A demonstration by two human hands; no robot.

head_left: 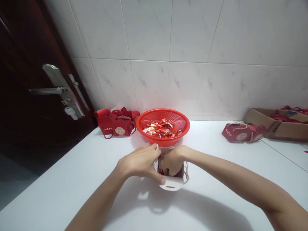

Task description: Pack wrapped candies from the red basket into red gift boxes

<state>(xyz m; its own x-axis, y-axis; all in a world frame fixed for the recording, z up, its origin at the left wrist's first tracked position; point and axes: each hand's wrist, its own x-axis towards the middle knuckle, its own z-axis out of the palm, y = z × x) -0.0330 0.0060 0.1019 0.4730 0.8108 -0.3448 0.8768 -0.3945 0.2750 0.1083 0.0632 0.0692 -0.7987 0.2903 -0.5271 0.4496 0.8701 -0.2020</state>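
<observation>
A small gift box (pixel 171 183) stands open on the white table, its pale flaps spread and a twisted cord handle on its right side. My left hand (pixel 141 162) grips the box's left side, thumb on the front flap. My right hand (pixel 173 160) reaches down inside the box with its fingers bent; its fingertips are hidden, so what they hold cannot be made out. A bit of red wrapper shows inside, beside the fingers. Just behind the box sits a red mesh basket (pixel 162 141) with wrapped candies (pixel 165 129) in it.
Several red gift boxes (pixel 115 123) stand at the back left, near a dark door (pixel 29 64). On the right lie closed red boxes (pixel 240 132) beside a cardboard carton (pixel 288 130) with red items. A tiled wall runs behind.
</observation>
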